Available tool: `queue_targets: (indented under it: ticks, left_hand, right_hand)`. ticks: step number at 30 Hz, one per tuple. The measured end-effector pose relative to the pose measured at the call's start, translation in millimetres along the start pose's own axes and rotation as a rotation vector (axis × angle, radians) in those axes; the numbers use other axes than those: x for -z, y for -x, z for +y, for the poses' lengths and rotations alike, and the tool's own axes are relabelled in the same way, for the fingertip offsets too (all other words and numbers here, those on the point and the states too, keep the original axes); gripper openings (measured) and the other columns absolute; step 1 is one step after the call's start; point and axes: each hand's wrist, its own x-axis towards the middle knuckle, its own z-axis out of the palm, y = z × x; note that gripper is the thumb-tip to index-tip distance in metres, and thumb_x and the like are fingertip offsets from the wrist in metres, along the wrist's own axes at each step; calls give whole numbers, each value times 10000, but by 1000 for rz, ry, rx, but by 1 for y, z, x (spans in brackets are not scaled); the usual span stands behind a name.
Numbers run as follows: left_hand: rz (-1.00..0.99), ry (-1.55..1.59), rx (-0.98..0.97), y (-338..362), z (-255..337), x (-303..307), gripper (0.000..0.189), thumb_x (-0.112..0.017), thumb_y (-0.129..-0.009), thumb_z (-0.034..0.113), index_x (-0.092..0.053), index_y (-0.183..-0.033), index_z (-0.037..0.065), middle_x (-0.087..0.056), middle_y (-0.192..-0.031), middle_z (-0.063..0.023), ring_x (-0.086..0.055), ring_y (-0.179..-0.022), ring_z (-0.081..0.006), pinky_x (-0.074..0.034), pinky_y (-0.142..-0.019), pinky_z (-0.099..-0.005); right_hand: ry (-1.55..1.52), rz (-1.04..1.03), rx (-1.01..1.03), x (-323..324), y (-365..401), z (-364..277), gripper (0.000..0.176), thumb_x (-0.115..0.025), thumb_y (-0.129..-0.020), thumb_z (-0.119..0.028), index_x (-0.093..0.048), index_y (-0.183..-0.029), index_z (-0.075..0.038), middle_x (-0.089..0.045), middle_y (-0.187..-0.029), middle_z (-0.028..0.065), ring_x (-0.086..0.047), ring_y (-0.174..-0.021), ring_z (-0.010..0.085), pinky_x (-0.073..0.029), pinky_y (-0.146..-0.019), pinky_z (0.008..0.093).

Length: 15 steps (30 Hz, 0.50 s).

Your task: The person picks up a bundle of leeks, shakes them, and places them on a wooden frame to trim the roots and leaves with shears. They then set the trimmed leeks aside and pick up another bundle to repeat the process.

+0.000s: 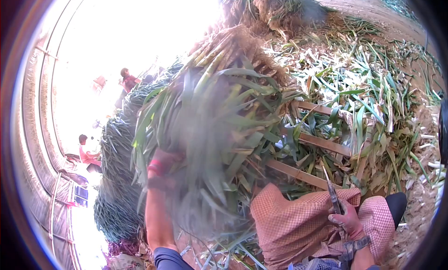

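Note:
A large heap of leafy green stalks (242, 97) with pale roots rises in front of me. My left hand (165, 162) is at the lower left side of this heap, its fingers smeared by motion and partly hidden behind blurred leaves. Low on the right, my right hand (349, 219) is closed around the handle of a knife (332, 190), whose thin blade points up. This hand is above the checkered cloth (294, 218) over my lap.
Wooden slats (303, 175) lie among cut leaves. Trimmings (354, 78) cover the ground at right, with white stalks (436, 176) at the far right edge. More stalks are stacked at left (119, 172). Two people (87, 153) (128, 81) are farther off at left.

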Motion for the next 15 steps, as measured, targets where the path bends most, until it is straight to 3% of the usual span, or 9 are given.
queue_targets:
  ticks: [2,3,6,9,12,13,15]
  left_hand:
    - [23,56,-78,22,-7,-18,336,-898,-871,245,-818,-1061,-20,-823,-1030,-64,-752,-933,-114,-609,-879,-308]
    - [-9,-106,-432,20,-32,-29,394,-930,-833,272,-813,-1049,-35,-820,-1022,-75,-751,-936,-129,-608,-879,-315]
    - [-52,211,-738,63,-15,-67,541,-989,-755,341,-794,-1019,-89,-813,-993,-129,-748,-936,-171,-606,-860,-341]
    - [155,-102,1,76,-6,-119,623,-999,-720,396,-781,-984,-125,-807,-925,-181,-766,-887,-207,-604,-810,-379]
    - [179,-179,-41,116,4,-152,692,-973,-715,489,-778,-963,-127,-802,-911,-230,-796,-888,-269,-606,-803,-399]
    - [155,-207,-15,128,8,-162,782,-939,-695,590,-774,-951,-130,-786,-904,-279,-802,-914,-335,-606,-805,-420]
    - [135,-255,-11,144,23,-185,809,-935,-679,618,-773,-945,-129,-783,-902,-284,-799,-915,-349,-606,-808,-426]
  right_hand:
    - [2,-5,7,1,8,1,632,-874,-802,-125,-611,-1363,-2,-691,-1025,18,-657,-903,119,-567,-811,288]
    - [52,-21,22,-1,11,-2,642,-875,-804,-133,-607,-1372,1,-693,-1041,22,-658,-912,121,-566,-817,287]
    - [79,-31,50,-3,27,6,647,-877,-812,-145,-606,-1381,0,-687,-1081,31,-652,-939,120,-560,-830,285]
    - [106,-76,113,-5,42,12,618,-877,-822,-177,-617,-1354,-2,-667,-1059,19,-628,-930,112,-553,-820,288]
    - [61,-99,93,-4,63,11,606,-877,-823,-196,-625,-1343,-11,-662,-1037,8,-621,-919,107,-547,-817,290]
    - [57,-111,82,-4,70,9,592,-876,-828,-205,-631,-1335,-21,-659,-1010,1,-618,-914,103,-545,-809,288]
    - [79,-110,133,-2,74,14,586,-876,-829,-207,-632,-1330,-24,-656,-1001,-2,-618,-908,102,-545,-801,285]
